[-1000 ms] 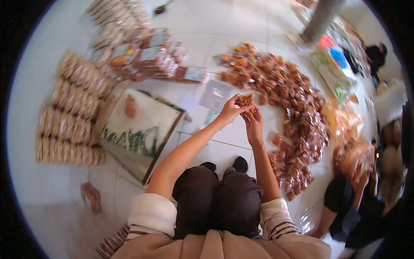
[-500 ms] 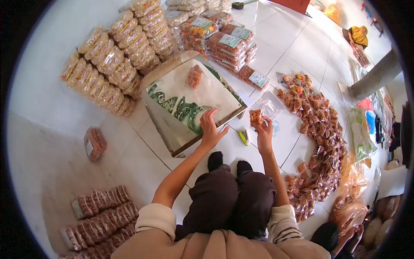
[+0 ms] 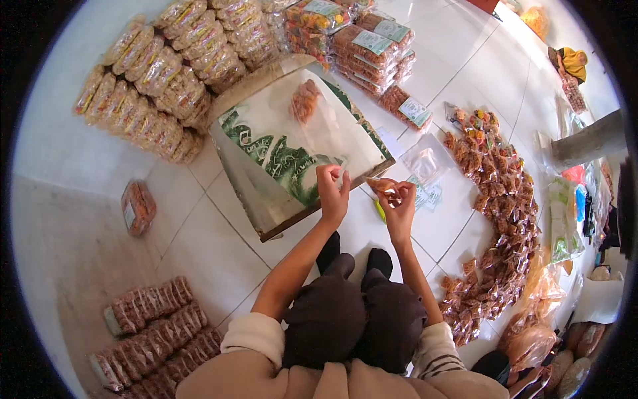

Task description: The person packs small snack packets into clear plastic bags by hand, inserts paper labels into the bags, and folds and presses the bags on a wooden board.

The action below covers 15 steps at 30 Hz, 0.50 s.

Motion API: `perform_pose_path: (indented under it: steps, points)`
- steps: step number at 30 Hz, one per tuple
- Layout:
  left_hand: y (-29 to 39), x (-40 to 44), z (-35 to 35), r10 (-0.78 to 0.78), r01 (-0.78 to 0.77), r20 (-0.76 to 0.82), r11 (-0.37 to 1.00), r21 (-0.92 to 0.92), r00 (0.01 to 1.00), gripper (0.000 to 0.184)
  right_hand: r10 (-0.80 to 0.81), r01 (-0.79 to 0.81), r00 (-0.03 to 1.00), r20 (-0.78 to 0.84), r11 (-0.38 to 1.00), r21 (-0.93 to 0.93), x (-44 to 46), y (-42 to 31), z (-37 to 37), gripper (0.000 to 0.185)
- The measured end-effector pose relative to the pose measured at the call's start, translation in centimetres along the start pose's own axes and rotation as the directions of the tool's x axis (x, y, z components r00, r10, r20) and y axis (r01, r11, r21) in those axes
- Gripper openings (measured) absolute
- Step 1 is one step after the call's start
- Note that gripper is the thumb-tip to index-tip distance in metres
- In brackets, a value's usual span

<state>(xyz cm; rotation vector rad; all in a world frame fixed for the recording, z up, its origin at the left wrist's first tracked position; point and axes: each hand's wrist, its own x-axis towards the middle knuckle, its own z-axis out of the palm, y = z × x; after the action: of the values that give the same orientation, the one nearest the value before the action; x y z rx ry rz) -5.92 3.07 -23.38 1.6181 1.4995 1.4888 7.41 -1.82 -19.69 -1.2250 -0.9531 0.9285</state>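
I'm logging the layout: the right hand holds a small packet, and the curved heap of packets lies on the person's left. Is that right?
Not quite: the head view shows the curved heap on the person's right. The right hand does hold a small packet.

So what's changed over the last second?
The left hand let go of the brown snack and moved left to the edge of the low table, fingers now curled. The right hand kept the snack, shifting left toward the table. Table packet and floor pile stayed put.

Grey pillar (image 3: 590, 141) — person in yellow (image 3: 571, 64) beyond
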Motion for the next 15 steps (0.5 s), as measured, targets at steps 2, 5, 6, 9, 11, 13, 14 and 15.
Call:
perform_pose_path:
  steps: [2,5,6,9,11,13,14,15]
  points:
    - [0.9,0.0,-0.4,0.057,-0.057,-0.018,0.998,0.011,0.998,0.023,-0.009,0.009,1.0,-0.016,1.0,0.013,-1.0,-1.3,0.9,0.025]
    - [2.0,0.5,-1.1,0.156,-0.154,-0.027,0.987,0.043,0.987,0.014,0.08,-0.049,0.989,0.125,0.972,-0.228,-2.0,0.2,1.1,0.038]
    - [2.3,0.8,-1.1,0.195,-0.193,-0.019,0.979,0.058,0.981,0.011,0.081,-0.051,0.989,0.124,0.973,-0.226,-2.1,0.4,1.3,0.038]
    - [3.1,1.3,-1.8,0.217,-0.22,0.047,0.971,0.096,0.975,0.009,0.095,-0.074,0.991,0.098,0.977,-0.201,-2.1,0.9,2.1,0.036]
    - [3.2,1.6,-2.0,0.231,-0.235,0.061,0.969,0.076,0.971,0.01,0.067,-0.052,0.992,0.108,0.989,-0.141,-2.0,0.9,2.8,0.034]
    - [3.4,1.9,-2.2,0.243,-0.247,0.073,0.967,0.058,0.967,0.012,0.1,-0.096,0.989,0.106,0.994,-0.047,-1.6,1.4,3.8,0.033]
    - [3.5,2.0,-2.2,0.248,-0.254,0.09,0.966,0.056,0.965,0.013,0.137,-0.143,0.985,0.109,0.989,0.045,-1.3,1.8,4.3,0.033]
    - [3.6,2.1,-2.3,0.251,-0.258,0.107,0.965,0.057,0.962,0.014,0.142,-0.148,0.983,0.113,0.988,0.045,-0.8,2.4,4.9,0.033]
